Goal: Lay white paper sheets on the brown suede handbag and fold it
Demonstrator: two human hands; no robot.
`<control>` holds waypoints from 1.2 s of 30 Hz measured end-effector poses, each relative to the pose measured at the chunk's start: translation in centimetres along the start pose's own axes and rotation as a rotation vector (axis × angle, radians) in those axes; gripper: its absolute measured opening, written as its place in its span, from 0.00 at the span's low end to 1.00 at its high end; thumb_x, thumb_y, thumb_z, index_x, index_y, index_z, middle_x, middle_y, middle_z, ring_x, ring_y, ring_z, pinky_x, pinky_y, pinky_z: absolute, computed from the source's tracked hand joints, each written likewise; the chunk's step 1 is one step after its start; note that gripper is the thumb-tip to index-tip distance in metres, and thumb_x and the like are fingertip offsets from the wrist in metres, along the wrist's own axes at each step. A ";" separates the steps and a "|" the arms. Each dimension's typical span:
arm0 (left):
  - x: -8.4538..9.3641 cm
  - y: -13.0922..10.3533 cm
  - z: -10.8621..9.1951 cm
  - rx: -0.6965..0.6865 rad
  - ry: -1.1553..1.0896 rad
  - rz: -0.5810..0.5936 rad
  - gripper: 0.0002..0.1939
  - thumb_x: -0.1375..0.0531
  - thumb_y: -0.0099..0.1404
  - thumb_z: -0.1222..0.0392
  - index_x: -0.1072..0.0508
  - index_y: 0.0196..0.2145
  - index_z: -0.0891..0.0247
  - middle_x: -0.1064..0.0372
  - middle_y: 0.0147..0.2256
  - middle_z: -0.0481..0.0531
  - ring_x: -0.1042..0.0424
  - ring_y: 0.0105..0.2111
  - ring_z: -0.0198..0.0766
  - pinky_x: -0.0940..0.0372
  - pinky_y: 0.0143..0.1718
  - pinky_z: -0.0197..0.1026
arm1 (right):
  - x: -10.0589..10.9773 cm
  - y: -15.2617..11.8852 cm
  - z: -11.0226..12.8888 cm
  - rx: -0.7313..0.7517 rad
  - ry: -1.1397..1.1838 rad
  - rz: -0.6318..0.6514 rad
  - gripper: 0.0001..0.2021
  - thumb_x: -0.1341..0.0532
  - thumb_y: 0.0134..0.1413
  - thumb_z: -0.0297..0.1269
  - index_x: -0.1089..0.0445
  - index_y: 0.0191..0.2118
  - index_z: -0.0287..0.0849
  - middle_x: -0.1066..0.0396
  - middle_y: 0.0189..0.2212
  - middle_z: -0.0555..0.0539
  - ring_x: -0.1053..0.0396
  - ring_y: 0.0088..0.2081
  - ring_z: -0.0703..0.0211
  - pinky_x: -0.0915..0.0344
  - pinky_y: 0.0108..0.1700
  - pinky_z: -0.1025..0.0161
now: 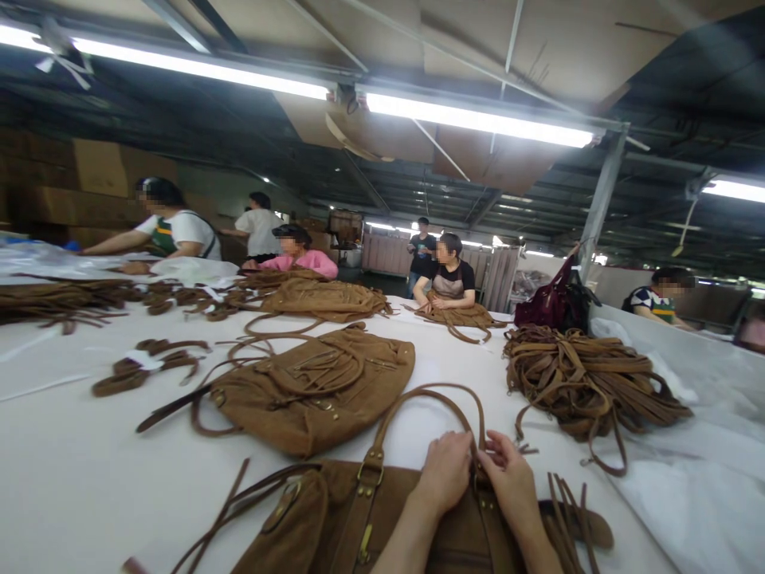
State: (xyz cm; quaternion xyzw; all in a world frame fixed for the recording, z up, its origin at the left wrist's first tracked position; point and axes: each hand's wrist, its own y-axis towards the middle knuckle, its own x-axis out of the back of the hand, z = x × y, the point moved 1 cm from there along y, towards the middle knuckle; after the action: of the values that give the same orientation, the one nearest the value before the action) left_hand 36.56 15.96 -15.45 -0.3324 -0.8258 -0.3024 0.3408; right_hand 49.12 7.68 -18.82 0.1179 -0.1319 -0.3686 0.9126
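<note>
The nearest brown suede handbag (358, 518) is cut off by the bottom edge, its lower half unseen. Both hands meet at the base of its arched handle (430, 399): left hand (445, 470) curled over the fitting, right hand (508, 474) pinching it, the fingertips' hold hidden. Two more handbags (311, 391) (326, 296) lie beyond on the white worktop (72, 462); one strap pile (586, 383) lies to the right.

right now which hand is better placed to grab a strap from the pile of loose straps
Right, most likely. The right hand sits on the side of the brown suede bag nearest the strap pile, with bare table between. The left hand would have to cross over it. Both rest at the handle base.
</note>
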 end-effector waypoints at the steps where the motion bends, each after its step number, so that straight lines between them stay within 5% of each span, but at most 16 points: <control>1: 0.1 0.0 0.4 0.031 -0.016 -0.051 0.17 0.50 0.64 0.66 0.27 0.46 0.61 0.29 0.47 0.58 0.35 0.52 0.50 0.44 0.55 0.51 | 0.0 -0.1 -0.6 0.008 -0.116 -0.006 0.21 0.39 0.48 0.46 0.31 0.47 0.40 0.24 0.41 0.41 0.26 0.42 0.47 0.30 0.47 0.54; 5: 0.6 0.2 2.9 0.175 -0.201 -0.236 0.14 0.52 0.64 0.65 0.27 0.31 0.63 0.27 0.34 0.57 0.29 0.40 0.46 0.38 0.45 0.47 | 0.0 -0.5 -1.7 0.064 -0.424 0.024 0.17 0.46 0.53 0.44 0.29 0.43 0.41 0.24 0.40 0.41 0.27 0.43 0.47 0.33 0.49 0.54; 8: 0.6 0.2 4.9 0.256 -0.407 -0.326 0.12 0.52 0.61 0.65 0.29 0.29 0.63 0.29 0.28 0.52 0.29 0.30 0.40 0.36 0.33 0.39 | -0.3 0.4 -0.9 0.099 -0.690 -0.017 0.20 0.54 0.60 0.42 0.30 0.47 0.40 0.26 0.46 0.41 0.30 0.49 0.49 0.34 0.52 0.56; 13: -0.1 0.2 6.4 0.309 -0.681 -0.447 0.11 0.52 0.58 0.62 0.30 0.30 0.63 0.29 0.27 0.50 0.30 0.26 0.36 0.38 0.27 0.35 | -3.1 5.4 1.3 0.165 -0.996 0.037 0.22 0.56 0.63 0.38 0.38 0.58 0.36 0.34 0.56 0.39 0.37 0.58 0.51 0.40 0.58 0.59; 17: -0.8 0.2 6.9 0.358 -0.815 -0.498 0.12 0.52 0.57 0.62 0.30 0.31 0.64 0.29 0.26 0.51 0.31 0.24 0.34 0.39 0.24 0.34 | -6.3 8.9 0.6 0.184 -1.122 0.132 0.27 0.48 0.59 0.31 0.48 0.64 0.35 0.46 0.62 0.33 0.46 0.63 0.45 0.42 0.58 0.56; 20: -1.3 0.2 7.0 0.391 -0.850 -0.510 0.13 0.53 0.57 0.64 0.30 0.32 0.65 0.28 0.27 0.53 0.31 0.23 0.34 0.40 0.23 0.34 | -7.7 10.2 -0.9 0.126 -1.200 0.242 0.33 0.44 0.53 0.26 0.51 0.65 0.34 0.37 0.55 0.30 0.37 0.57 0.41 0.36 0.51 0.53; 23: -1.2 -0.1 6.5 0.399 -0.814 -0.513 0.13 0.54 0.58 0.66 0.29 0.33 0.66 0.28 0.26 0.53 0.30 0.23 0.36 0.38 0.23 0.35 | -8.2 11.1 -1.1 0.090 -1.235 0.351 0.27 0.46 0.51 0.23 0.41 0.59 0.35 0.27 0.42 0.35 0.28 0.45 0.45 0.35 0.43 0.55; 27: 1.3 -0.7 4.9 0.336 -0.646 -0.603 0.15 0.53 0.59 0.70 0.28 0.37 0.65 0.26 0.35 0.57 0.26 0.36 0.42 0.31 0.39 0.45 | -7.3 12.3 2.5 0.172 -1.207 0.383 0.11 0.46 0.50 0.26 0.33 0.40 0.40 0.27 0.37 0.38 0.30 0.41 0.45 0.39 0.38 0.56; 30: 4.8 -0.8 2.8 0.208 -0.469 -0.696 0.24 0.50 0.58 0.73 0.32 0.51 0.61 0.37 0.57 0.58 0.42 0.59 0.46 0.49 0.62 0.50 | -5.2 12.0 7.1 0.270 -1.118 0.379 0.09 0.48 0.50 0.25 0.38 0.38 0.41 0.29 0.34 0.41 0.31 0.39 0.50 0.43 0.37 0.60; 33: 8.1 -0.7 0.0 0.060 -0.078 -0.689 0.36 0.44 0.57 0.72 0.45 0.63 0.61 0.57 0.67 0.57 0.60 0.67 0.50 0.61 0.66 0.54 | -2.3 9.5 11.4 0.346 -0.999 0.469 0.10 0.50 0.50 0.22 0.42 0.36 0.43 0.30 0.29 0.49 0.32 0.34 0.58 0.44 0.35 0.64; 36: 10.8 -0.5 -2.9 -0.048 0.243 -0.661 0.41 0.39 0.58 0.69 0.51 0.66 0.60 0.60 0.68 0.57 0.66 0.67 0.55 0.66 0.65 0.60 | 0.5 6.0 14.5 0.381 -0.908 0.560 0.09 0.50 0.53 0.22 0.43 0.36 0.45 0.32 0.27 0.53 0.34 0.30 0.61 0.44 0.34 0.66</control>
State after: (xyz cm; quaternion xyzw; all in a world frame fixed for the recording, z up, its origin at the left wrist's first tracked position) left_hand 31.32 17.26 -5.70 -0.0168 -0.8348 -0.4529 0.3126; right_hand 48.54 9.86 -3.26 0.0704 -0.6017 -0.0959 0.7898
